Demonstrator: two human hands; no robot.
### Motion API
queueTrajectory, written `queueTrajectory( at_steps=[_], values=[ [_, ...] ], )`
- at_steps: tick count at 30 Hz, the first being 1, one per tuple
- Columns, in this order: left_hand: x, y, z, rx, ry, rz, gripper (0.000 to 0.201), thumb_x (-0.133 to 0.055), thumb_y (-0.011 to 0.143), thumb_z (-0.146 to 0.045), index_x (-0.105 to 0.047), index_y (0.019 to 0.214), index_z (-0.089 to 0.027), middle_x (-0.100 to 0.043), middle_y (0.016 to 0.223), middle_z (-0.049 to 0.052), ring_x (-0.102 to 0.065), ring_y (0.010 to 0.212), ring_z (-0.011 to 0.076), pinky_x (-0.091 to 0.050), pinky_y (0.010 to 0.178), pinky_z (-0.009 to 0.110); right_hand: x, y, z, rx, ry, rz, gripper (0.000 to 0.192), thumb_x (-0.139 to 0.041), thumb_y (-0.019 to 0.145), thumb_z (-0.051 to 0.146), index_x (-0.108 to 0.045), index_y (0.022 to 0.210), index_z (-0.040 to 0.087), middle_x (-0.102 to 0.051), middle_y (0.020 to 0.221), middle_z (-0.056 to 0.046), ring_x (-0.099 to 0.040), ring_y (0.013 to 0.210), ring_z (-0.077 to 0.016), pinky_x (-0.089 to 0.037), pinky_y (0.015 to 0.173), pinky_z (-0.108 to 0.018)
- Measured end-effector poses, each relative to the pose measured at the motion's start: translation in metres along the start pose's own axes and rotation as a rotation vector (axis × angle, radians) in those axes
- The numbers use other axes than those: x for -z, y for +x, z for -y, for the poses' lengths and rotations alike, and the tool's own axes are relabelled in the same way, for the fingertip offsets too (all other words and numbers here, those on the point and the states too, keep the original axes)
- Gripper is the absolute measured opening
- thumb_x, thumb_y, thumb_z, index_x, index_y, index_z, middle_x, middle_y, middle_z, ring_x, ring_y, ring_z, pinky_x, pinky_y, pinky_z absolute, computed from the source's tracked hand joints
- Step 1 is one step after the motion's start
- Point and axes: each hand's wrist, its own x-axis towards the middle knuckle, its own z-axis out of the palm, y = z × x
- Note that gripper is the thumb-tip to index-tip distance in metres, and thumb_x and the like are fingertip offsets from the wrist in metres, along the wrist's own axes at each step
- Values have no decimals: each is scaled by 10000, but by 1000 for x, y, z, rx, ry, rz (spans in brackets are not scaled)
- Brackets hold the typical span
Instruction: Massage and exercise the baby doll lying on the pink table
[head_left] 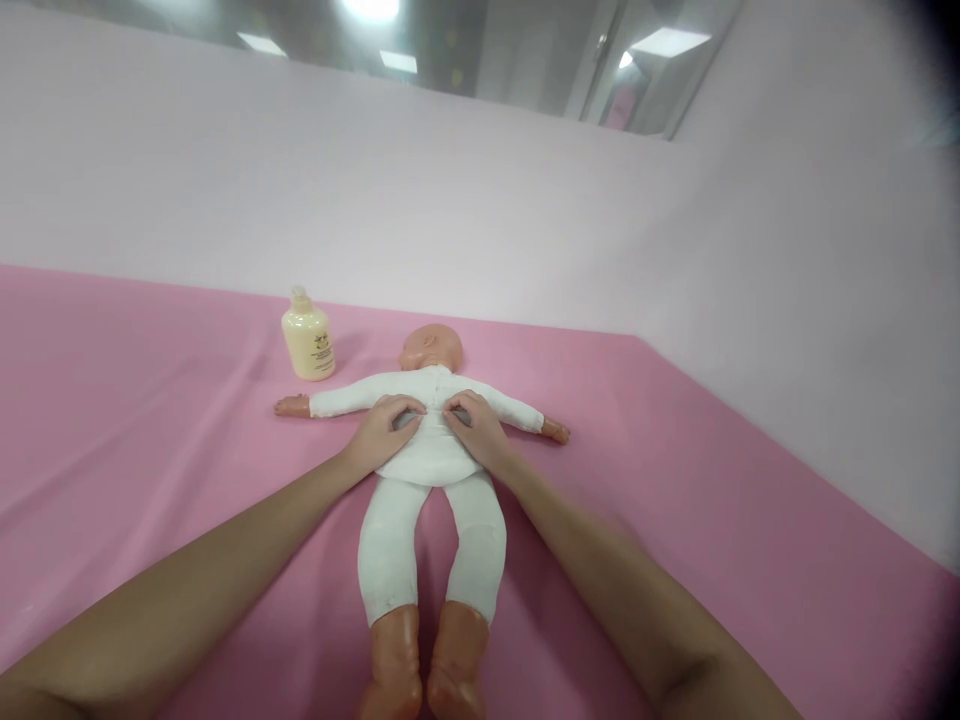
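Note:
A baby doll (431,455) with a white cloth body lies stretched out on the pink surface, its back up and its bare head turned to the left. On the left half of its upper back rests my left hand (382,432), fingers curled and thumb drawn in close to the fingertips at the cloth. Mirroring it on the right half, my right hand (480,428) bends its fingers and thumb together near the spine. Both hands appear to pinch the doll's back; the exact contact under the fingertips is hard to see.
A pale yellow pump bottle (310,343) stands beyond the doll's left-side arm. The pink cover (172,430) shows creases on the left. A white wall (450,210) rises behind and along the right, with a window (525,55) above.

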Motion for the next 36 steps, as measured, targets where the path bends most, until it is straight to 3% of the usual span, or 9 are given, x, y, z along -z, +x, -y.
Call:
queueTrajectory(
  at_steps=[13,16,21,29,32,36],
  values=[
    [0,0,2,11,2,14,185,-522,858,-291,-651,966,-213,-697,1034,48,-586,1013,236,-432,959,426,0,0,0,4,-17,8,91,-519,868,198,-576,798,207,-625,912,-27,-553,936,-188,-400,929,-373],
    [-1,0,3,28,7,12,272,-520,867,-300,-628,1097,-203,-682,1067,61,-574,1025,239,-434,961,432,0,-1,0,8,-22,-5,75,-529,873,207,-604,881,207,-628,939,-33,-561,955,-189,-409,936,-373],
    [-2,1,6,-20,55,49,377,-476,908,-310,-575,1257,-207,-657,1097,66,-555,1046,243,-399,1001,455,0,-2,0,8,-53,10,204,-522,889,191,-631,1059,215,-626,993,-45,-563,989,-191,-412,968,-394],
    [-3,0,9,-20,159,97,354,-413,946,-309,-646,1208,-260,-616,1135,61,-502,1092,254,-363,1028,471,-1,-2,2,-10,-111,-15,178,-529,905,222,-703,938,234,-574,1116,-70,-502,1118,-222,-384,1031,-437],
    [-2,1,10,-29,209,98,344,-422,940,-302,-666,1181,-283,-576,1244,50,-470,1153,257,-322,1061,482,0,-2,3,-22,-123,-7,174,-521,908,225,-694,927,228,-561,1240,-64,-457,1213,-230,-340,1078,-447],
    [-1,1,11,-18,246,115,343,-415,944,-329,-664,1179,-309,-477,1442,10,-417,1224,267,-297,1069,492,1,-3,4,-30,-118,17,181,-490,918,239,-664,968,233,-592,1250,-42,-461,1226,-222,-312,1102,-445]
  ],
)
